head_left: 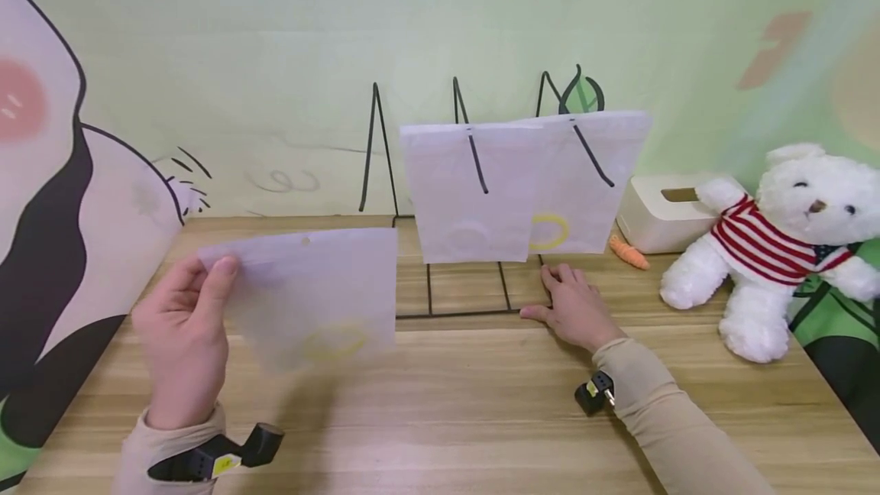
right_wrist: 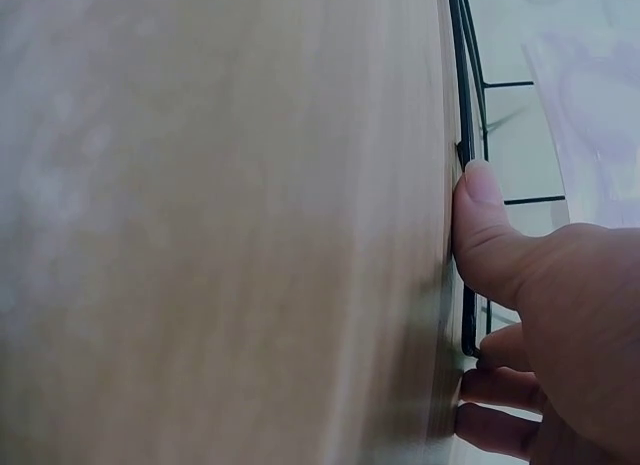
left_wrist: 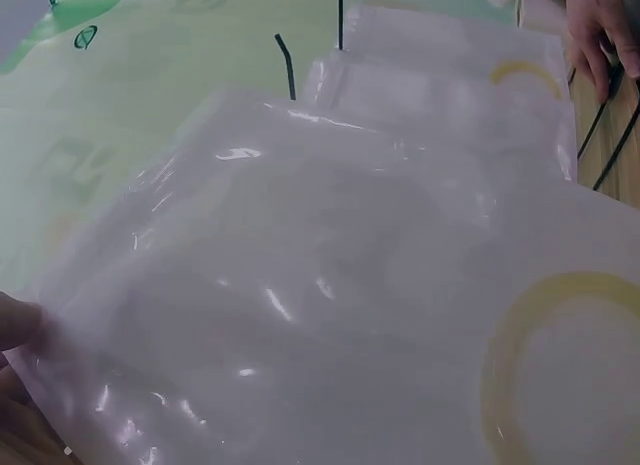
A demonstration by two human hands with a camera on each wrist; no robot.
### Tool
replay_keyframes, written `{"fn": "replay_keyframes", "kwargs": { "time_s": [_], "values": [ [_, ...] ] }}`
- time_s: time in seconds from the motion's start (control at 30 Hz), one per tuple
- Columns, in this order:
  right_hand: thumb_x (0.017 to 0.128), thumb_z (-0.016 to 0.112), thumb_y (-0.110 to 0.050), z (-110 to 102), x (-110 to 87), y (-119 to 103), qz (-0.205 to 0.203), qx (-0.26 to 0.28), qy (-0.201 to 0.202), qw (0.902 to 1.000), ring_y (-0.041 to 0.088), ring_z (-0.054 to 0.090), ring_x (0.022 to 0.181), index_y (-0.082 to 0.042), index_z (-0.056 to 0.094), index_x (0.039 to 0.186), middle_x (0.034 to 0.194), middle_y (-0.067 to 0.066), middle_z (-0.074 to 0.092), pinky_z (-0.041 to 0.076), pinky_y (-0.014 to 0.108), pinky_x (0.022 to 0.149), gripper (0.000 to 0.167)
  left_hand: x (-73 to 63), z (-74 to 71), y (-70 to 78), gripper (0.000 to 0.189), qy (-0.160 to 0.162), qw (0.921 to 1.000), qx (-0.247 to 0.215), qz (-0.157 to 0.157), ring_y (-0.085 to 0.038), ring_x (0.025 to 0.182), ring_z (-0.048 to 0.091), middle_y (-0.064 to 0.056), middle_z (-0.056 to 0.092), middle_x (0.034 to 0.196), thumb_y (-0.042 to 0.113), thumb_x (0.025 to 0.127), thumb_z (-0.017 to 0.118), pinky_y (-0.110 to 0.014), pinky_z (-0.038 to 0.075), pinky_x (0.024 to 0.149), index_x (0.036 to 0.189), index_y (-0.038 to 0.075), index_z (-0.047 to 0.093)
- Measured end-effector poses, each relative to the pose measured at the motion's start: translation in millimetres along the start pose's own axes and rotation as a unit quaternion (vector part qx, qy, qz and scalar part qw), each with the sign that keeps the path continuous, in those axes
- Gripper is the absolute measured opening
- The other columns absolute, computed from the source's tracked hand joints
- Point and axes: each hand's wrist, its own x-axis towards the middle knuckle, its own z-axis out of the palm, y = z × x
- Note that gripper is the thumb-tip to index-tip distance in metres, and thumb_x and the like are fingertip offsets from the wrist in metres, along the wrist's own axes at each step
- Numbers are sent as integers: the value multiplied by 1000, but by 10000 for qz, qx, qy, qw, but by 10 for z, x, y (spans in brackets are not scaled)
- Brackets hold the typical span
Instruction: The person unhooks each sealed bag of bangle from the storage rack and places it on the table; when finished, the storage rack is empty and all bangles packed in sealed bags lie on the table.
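Observation:
My left hand [head_left: 186, 331] pinches a translucent plastic zip bag [head_left: 312, 281] by its upper left corner, thumb toward me. The bag has a small hanging hole in its top edge, and a yellow ring shows near the bottom. Left of the two hung bags, it is held above the table. A black wire rack [head_left: 429, 289] stands against the wall with several upright hooks. Two similar bags, a left one [head_left: 467, 189] and a right one [head_left: 594, 182], hang there by their holes. At the rack base's front right corner, my right hand [head_left: 577, 304] holds the wire between thumb and fingers.
The rack's left hook [head_left: 367, 147] carries no bag. To the right are a white tissue box [head_left: 670, 212], a small orange carrot-shaped item [head_left: 629, 252] and a white teddy bear [head_left: 773, 250] in a striped shirt. A wooden table [head_left: 454, 403] lies under everything.

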Motion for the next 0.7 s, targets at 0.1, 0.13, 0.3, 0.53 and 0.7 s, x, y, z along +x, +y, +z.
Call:
{"fn": "replay_keyframes", "kwargs": {
  "time_s": [0.1,0.13,0.3,0.53,0.7],
  "values": [
    [89,65,-49,5,2,-13,8,32,-5,10000,41,39,124,8,36,145,138,24,42,36,62,97,85,-16,-136,9,9,167,9994,-289,-45,-10,64,59,-4,70,73,-7,89,64,-17,46,62,96,-10,69],
    [89,65,-49,5,3,-19,11,39,-4,10000,41,39,124,8,36,145,138,24,42,36,62,97,85,-16,-177,22,10,241,9995,-179,-53,-10,65,60,-4,70,73,-6,89,64,-17,46,63,97,-10,69],
    [89,66,-49,6,0,-34,31,41,-44,10000,41,38,124,8,35,145,139,24,41,36,61,97,86,-21,-361,107,15,662,9947,763,-199,-10,66,59,1,70,74,0,90,67,-17,45,64,102,-9,70],
    [89,66,-49,9,1,-31,15,42,-44,10000,41,39,124,8,36,145,139,24,41,37,61,96,85,-23,-628,138,12,859,9748,2053,-140,-5,63,56,7,66,71,0,91,65,-15,44,63,99,-6,70],
    [89,65,-49,-1,1,-21,-12,15,-31,10000,40,39,123,8,37,144,138,24,42,38,60,95,84,-35,-773,117,14,1105,9813,1526,-386,-5,64,59,5,68,72,0,90,66,-14,45,65,102,-6,70]
  ]
}}
